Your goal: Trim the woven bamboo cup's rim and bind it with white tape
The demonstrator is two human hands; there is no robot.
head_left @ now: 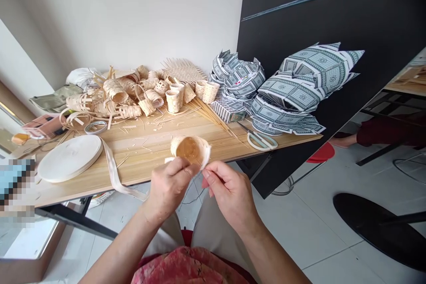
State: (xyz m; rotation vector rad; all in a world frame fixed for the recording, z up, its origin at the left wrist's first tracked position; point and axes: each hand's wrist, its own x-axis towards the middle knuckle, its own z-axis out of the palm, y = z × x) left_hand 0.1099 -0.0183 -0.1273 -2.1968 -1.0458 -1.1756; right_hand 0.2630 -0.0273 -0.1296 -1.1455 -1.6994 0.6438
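Observation:
A small woven wood-strip basket is tilted with its open mouth towards me, just over the table's front edge. My left hand is closed on its near side. A white cloth strip runs along part of its rim. At that rim, my right hand has thumb and fingers pinched together; what is between them, if anything, is too small to make out. Dark thread hangs below the hands. From the large white tape roll, a loose white strip trails down to my left hand.
Woven baskets and cups are heaped along the wall. Thin sticks lie beside patterned folded-card shapes. White-handled scissors rest near the table's right edge. Left stand a tape ring and a pink container.

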